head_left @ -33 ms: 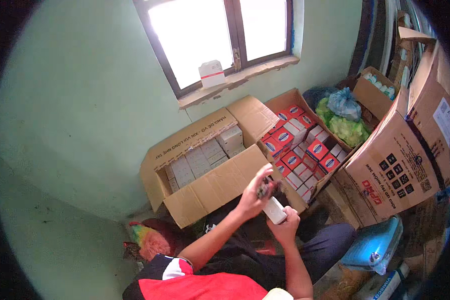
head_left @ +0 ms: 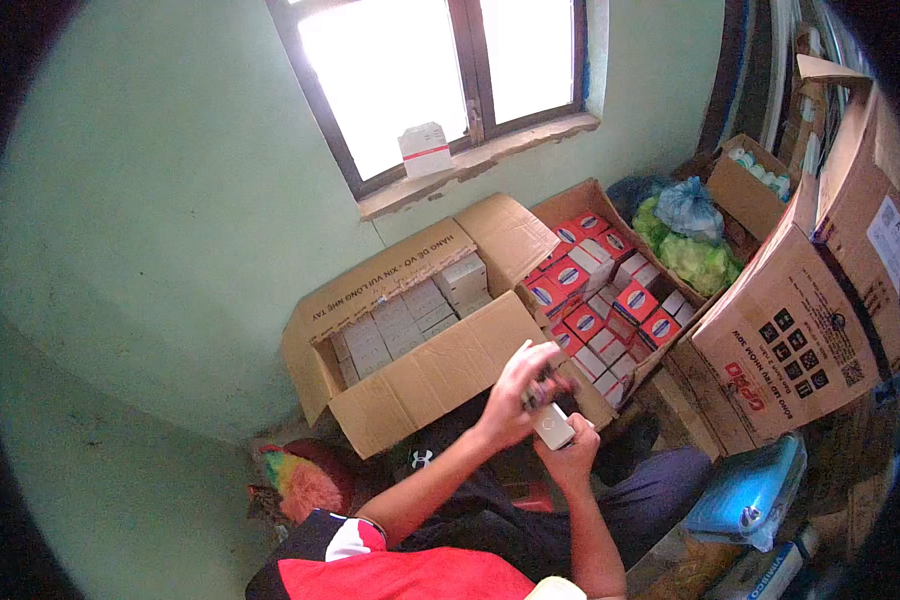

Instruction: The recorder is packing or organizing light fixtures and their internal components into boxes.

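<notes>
Low in front of my body, my right hand (head_left: 572, 452) grips a small white box (head_left: 553, 427) by its near end. A round mark shows on the box's upper face. My left hand (head_left: 515, 395) is at the box's far end, its fingers curled over a dark object with reddish parts (head_left: 544, 388). Motion blur hides what kind of object this is. It meets or overlaps the far end of the white box; I cannot tell whether they touch.
Ahead stands an open carton (head_left: 425, 395) of white boxes. Right of it, another carton (head_left: 610, 195) holds red-and-white boxes. Tied plastic bags (head_left: 692, 210) lie beyond. A large carton (head_left: 770, 340) and a blue wrapped package (head_left: 745, 490) are at my right. A white box (head_left: 425, 150) stands on the windowsill.
My left hand has shifted slightly, with its fingers higher and more bent over the dark object. The white box has turned a little, so its marked face shows more.
</notes>
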Demonstrator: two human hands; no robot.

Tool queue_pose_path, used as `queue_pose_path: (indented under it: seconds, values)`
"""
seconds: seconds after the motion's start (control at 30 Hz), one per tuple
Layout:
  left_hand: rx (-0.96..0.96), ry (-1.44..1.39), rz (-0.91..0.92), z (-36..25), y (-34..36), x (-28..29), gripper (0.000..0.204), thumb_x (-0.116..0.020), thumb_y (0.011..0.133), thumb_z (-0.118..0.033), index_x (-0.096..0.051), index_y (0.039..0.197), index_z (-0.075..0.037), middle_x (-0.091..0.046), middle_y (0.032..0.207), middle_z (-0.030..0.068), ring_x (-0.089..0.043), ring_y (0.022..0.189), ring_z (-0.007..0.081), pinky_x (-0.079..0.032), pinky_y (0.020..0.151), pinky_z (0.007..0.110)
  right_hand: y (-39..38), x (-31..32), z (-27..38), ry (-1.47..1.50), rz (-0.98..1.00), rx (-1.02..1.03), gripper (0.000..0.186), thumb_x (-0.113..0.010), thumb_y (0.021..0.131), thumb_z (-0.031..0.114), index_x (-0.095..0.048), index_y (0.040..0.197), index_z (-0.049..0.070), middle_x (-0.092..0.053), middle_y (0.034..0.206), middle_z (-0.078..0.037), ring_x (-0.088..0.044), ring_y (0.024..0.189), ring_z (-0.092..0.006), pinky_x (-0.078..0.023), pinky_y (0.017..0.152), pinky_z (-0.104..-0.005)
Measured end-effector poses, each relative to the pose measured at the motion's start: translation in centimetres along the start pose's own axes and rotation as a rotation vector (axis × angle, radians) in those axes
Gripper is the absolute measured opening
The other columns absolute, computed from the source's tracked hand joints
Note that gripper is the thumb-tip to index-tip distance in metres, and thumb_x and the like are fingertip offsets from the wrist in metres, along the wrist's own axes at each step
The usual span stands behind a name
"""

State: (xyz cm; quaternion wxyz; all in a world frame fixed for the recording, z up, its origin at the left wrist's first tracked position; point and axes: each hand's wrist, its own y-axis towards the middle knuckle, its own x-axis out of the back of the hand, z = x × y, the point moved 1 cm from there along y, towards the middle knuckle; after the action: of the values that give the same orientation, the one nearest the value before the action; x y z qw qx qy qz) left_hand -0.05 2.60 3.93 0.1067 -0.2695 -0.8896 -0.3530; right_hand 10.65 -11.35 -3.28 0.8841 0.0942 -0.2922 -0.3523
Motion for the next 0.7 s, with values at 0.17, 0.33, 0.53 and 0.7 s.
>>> queue_pose_path:
  seconds: [0.17, 0.33, 0.53, 0.7]
  values:
    - [-0.175, 0.161, 0.313, -3.4, -1.7, -1.4, 0.059, -0.086, 0.075, -0.017, -0.070, 0.132, -0.013, -0.065, 0.142, 0.0110, -0.053, 0.145, 0.0393, -0.044, 0.121, 0.053, 0.2, -0.7, 0.2, 0.032, -0.043, -0.027, 0.031, -0.090, 0.074, 0.024, -0.069, 0.085, 0.005, -0.068, 0.078, -0.017, -0.071, 0.079, -0.0348, -0.051, 0.068, -0.0458]
    - [0.003, 0.158, 0.187, 0.9, 0.3, 0.1, 0.043, -0.081, 0.086, -0.015, -0.072, 0.127, -0.010, -0.065, 0.143, 0.0115, -0.052, 0.146, 0.0396, -0.044, 0.122, 0.053, 0.4, 0.0, 0.3, -0.063, -0.014, -0.057, 0.035, -0.091, 0.073, 0.025, -0.065, 0.081, 0.004, -0.070, 0.076, -0.016, -0.071, 0.074, -0.0343, -0.052, 0.068, -0.0428]
    - [-0.223, 0.100, 0.444, -0.9, -1.3, -1.3, 0.043, -0.078, 0.090, -0.016, -0.070, 0.132, -0.010, -0.065, 0.144, 0.0111, -0.048, 0.149, 0.0412, -0.041, 0.125, 0.054, -0.3, -0.6, -2.2, 0.007, -0.048, 0.028, 0.035, -0.090, 0.066, 0.020, -0.065, 0.086, 0.007, -0.067, 0.082, -0.015, -0.066, 0.079, -0.0420, -0.050, 0.074, -0.0512]
    - [-0.050, 0.184, 0.174, 3.0, -0.3, 0.2, 0.037, -0.075, 0.096, -0.014, -0.070, 0.132, -0.010, -0.065, 0.144, 0.0129, -0.050, 0.148, 0.0419, -0.042, 0.123, 0.052, 0.0, 0.0, -0.7, -0.031, -0.031, -0.094, 0.037, -0.090, 0.064, 0.019, -0.060, 0.082, 0.006, -0.066, 0.081, -0.015, -0.067, 0.080, -0.0417, -0.050, 0.072, -0.0515]
